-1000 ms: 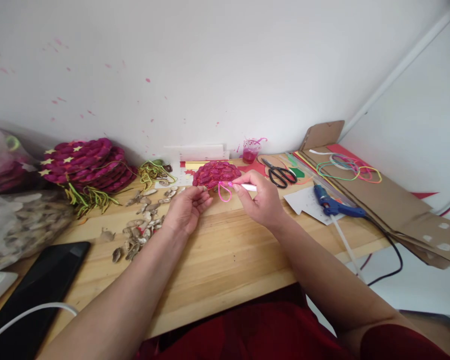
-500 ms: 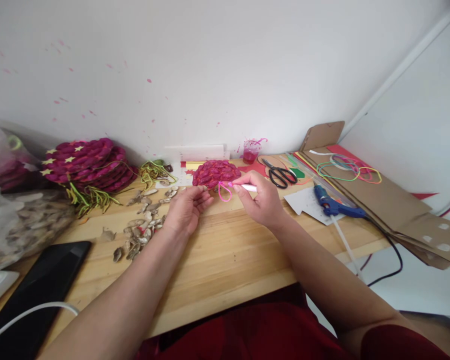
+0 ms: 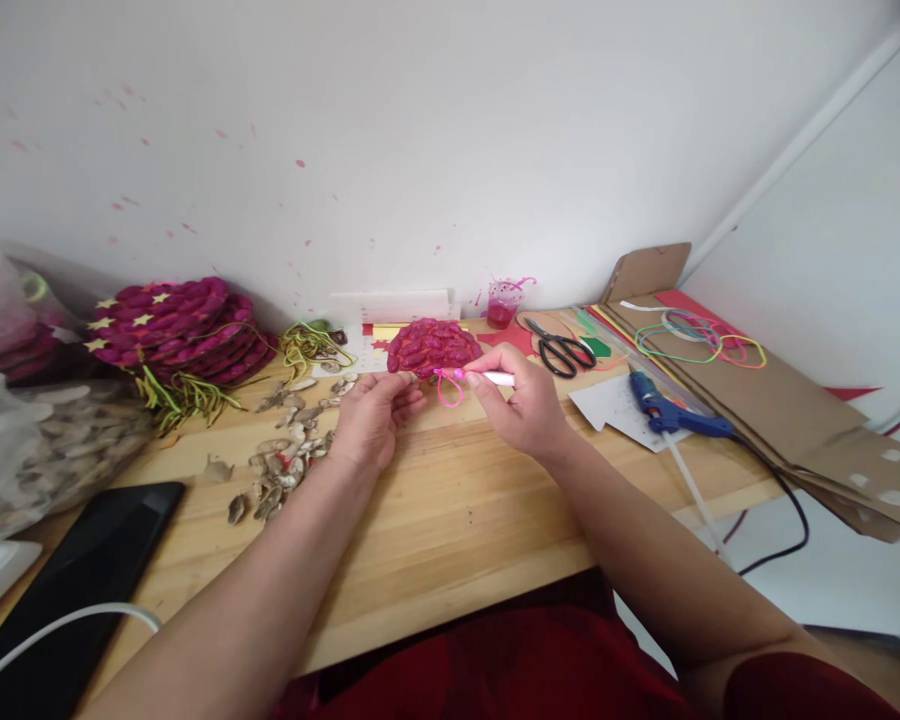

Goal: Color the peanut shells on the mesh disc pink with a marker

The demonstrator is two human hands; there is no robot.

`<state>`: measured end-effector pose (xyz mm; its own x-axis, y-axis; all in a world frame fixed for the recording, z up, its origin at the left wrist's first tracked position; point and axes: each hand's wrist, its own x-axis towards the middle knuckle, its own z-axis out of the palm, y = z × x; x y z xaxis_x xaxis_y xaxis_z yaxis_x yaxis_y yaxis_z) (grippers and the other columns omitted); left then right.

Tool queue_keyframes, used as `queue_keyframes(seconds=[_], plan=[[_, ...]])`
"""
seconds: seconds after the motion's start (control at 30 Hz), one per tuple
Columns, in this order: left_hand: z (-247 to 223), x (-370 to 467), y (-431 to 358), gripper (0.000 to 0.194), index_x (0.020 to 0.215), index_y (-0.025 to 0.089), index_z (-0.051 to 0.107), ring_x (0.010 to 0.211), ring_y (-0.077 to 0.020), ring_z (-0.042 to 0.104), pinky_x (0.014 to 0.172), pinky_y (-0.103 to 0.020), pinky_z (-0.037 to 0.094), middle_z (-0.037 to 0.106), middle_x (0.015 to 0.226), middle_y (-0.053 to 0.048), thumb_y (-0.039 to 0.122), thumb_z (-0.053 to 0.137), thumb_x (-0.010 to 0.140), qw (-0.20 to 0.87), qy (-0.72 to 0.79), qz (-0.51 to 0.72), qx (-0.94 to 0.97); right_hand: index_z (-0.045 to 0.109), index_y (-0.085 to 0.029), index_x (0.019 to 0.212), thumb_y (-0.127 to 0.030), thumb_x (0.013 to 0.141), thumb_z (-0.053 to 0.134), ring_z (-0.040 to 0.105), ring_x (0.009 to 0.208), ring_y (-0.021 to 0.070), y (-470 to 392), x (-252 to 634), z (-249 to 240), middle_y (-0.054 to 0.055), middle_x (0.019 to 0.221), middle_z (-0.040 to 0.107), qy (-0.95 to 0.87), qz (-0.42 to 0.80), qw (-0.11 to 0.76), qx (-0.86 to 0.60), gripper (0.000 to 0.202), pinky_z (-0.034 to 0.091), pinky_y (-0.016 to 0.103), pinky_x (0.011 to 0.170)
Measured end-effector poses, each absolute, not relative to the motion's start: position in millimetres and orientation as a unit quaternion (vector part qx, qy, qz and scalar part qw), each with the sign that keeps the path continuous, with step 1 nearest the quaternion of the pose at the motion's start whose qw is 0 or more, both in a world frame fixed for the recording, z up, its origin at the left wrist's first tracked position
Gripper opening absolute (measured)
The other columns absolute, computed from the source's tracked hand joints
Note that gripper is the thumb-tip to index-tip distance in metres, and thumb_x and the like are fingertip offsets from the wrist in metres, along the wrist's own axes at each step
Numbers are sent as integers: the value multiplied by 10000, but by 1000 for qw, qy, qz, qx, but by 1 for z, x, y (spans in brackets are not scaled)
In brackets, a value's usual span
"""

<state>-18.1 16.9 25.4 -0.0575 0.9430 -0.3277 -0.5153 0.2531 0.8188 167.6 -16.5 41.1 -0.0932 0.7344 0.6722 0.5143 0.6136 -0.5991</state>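
A magenta-painted, shell-covered piece [image 3: 433, 345] stands tilted up at the middle of the table, with a pink cord loop [image 3: 450, 390] hanging at its lower edge. My left hand [image 3: 379, 410] pinches the lower left edge of this piece, thumb and forefinger together. In my right hand [image 3: 514, 395] is a slim white-handled paintbrush [image 3: 501, 378], gripped like a pen. Its pink-stained tip points left and lies at the top of the cord loop, by the piece's lower edge. Whether the bristles touch the cord or the piece is too small to tell.
Loose shells [image 3: 285, 465] lie left of my left arm, near a stack of magenta shell pieces [image 3: 184, 330]. Behind stands a cup of pink paint [image 3: 502, 305]. Black scissors [image 3: 562, 350], a blue glue gun [image 3: 671, 412] and cardboard [image 3: 787, 400] are at right; a black phone [image 3: 75, 580] at left.
The brush tip has shifted slightly left and down along the lower edge of the piece. The cord loop hangs a little lower. My left hand keeps its pinch.
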Motion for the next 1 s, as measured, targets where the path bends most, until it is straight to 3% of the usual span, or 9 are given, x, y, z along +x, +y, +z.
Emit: queue_keyframes(seconds=[0.27, 0.43, 0.73, 1.0], plan=[[26, -20, 14, 357, 654, 180, 537, 718, -163, 673, 592, -247, 572, 661, 706, 17, 204, 868, 524, 626, 442, 578, 279, 645, -218, 909, -353, 962, 666, 607, 677, 146, -9, 177, 39, 7, 798, 690, -633, 131, 598, -473, 147, 489, 298, 632], [27, -20, 15, 321, 691, 176, 571, 678, -162, 656, 524, -242, 560, 657, 706, 17, 207, 827, 501, 634, 431, 580, 277, 634, -221, 884, -491, 919, 717, 590, 635, 127, -1, 181, 38, -22, 715, 648, -552, 221, 649, -474, 284, 473, 277, 603], [26, -16, 15, 244, 806, 158, 605, 572, -179, 704, 397, -199, 481, 693, 709, -22, 200, 795, 660, 652, 463, 536, 272, 645, -226, 850, -518, 813, 803, 651, 651, 130, 4, 182, 38, -32, 691, 690, -482, 286, 696, -448, 334, 501, 268, 619], [27, -14, 13, 183, 888, 179, 569, 528, -177, 690, 462, -265, 572, 645, 687, 10, 220, 715, 784, 678, 438, 525, 270, 644, -227, 824, -471, 807, 802, 598, 589, 104, 2, 180, 43, -49, 646, 650, -474, 299, 700, -443, 291, 494, 258, 586]])
